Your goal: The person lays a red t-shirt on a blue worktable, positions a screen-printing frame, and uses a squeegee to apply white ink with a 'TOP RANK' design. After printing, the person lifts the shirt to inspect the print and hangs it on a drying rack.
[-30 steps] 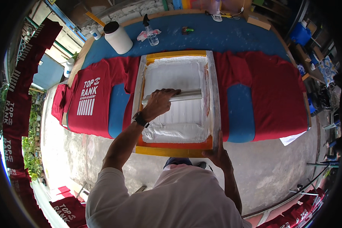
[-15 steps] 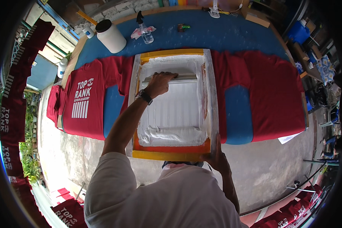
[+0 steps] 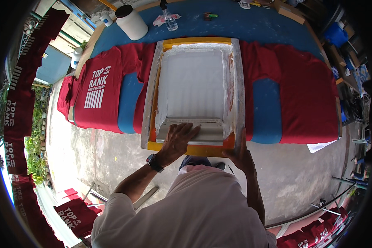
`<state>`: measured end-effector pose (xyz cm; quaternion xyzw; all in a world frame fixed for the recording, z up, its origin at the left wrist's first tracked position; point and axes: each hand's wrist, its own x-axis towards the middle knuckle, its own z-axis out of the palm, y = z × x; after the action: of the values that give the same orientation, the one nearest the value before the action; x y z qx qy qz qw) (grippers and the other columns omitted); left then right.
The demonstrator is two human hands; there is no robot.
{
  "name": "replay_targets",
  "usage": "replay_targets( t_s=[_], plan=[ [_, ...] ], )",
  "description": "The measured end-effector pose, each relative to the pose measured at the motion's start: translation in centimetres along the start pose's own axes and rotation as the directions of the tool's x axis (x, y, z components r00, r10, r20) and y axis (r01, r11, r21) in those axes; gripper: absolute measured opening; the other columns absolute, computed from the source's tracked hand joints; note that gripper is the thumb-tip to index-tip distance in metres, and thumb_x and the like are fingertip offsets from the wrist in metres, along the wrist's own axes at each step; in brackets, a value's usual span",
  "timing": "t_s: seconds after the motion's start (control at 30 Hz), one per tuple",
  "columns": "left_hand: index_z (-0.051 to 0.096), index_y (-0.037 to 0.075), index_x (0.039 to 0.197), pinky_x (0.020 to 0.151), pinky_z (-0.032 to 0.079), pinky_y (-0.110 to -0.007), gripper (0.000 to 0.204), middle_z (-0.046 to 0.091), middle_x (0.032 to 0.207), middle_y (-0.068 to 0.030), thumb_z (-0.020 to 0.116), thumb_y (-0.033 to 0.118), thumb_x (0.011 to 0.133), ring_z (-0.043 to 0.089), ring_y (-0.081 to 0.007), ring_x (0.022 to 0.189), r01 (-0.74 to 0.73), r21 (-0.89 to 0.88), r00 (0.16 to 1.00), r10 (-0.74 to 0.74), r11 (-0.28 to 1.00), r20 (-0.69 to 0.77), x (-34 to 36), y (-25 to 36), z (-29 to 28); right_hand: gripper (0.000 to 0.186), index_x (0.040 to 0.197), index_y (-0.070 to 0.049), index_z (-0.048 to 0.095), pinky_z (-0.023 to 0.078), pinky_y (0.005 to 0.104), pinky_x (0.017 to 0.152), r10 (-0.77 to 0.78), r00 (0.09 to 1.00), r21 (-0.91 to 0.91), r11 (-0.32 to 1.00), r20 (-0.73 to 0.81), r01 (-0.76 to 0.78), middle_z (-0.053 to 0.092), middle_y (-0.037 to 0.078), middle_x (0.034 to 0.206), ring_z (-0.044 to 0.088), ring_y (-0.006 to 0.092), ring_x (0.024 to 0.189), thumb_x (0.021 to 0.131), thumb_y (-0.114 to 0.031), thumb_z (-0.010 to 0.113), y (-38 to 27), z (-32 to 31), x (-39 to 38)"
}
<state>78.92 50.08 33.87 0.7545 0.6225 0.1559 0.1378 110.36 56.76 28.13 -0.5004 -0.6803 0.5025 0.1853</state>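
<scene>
A screen printing frame (image 3: 239,82) with grey side rails and yellow ends lies across the blue table over red cloth. White ink coats its mesh (image 3: 194,82). Near the frame's close end, my left hand (image 3: 178,142) grips a wide squeegee (image 3: 208,131), fingers spread over its face. The squeegee's edge spans most of the mesh width. At the frame's near right corner, my right hand (image 3: 240,158) is closed around the rail, thumb along the near end. Whatever lies directly beneath the frame is hidden.
A printed red shirt (image 3: 111,68) lies flat to the left, and a plain red shirt (image 3: 306,91) to the right. Farther back on the blue table (image 3: 215,29) stand a white jar (image 3: 132,27) and a spray bottle (image 3: 169,20). Printed shirts (image 3: 16,111) hang along the left.
My left hand has drawn the squeegee from the frame's far part to its near end. The thick ink band there is now behind the squeegee. My right hand stays at the corner.
</scene>
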Motion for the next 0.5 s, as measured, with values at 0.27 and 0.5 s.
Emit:
replay_targets(
  t_s=[0.27,0.5],
  plan=[
    [0.057,0.009,0.154,0.117,0.036,-0.056,0.081,0.056,0.151,-0.0217,0.073,-0.003,0.075,0.05,-0.0387,0.143,-0.06,0.008,0.994,0.06,0.998,-0.094,-2.0,0.1,2.2,0.13,0.174,-0.01,-0.004,0.053,0.0509,0.11,0.026,1.0,0.014,1.0,0.004,-0.026,0.063,0.027,0.147,0.066,0.048,0.132,0.085,-0.026,0.089,-0.3,0.0,0.2],
    [0.058,0.001,0.15,0.118,0.034,-0.06,0.08,0.054,0.149,-0.0286,0.071,0.011,0.072,0.049,-0.0459,0.14,-0.11,0.007,0.986,0.11,0.994,-0.125,-1.7,0.2,2.5,0.138,0.17,-0.004,-0.018,0.04,0.0444,0.124,-0.052,0.988,-0.024,0.998,0.143,0.056,0.027,0.036,0.172,0.044,0.0429,0.155,0.09,-0.032,0.089,0.4,-1.6,-0.1]
  ],
)
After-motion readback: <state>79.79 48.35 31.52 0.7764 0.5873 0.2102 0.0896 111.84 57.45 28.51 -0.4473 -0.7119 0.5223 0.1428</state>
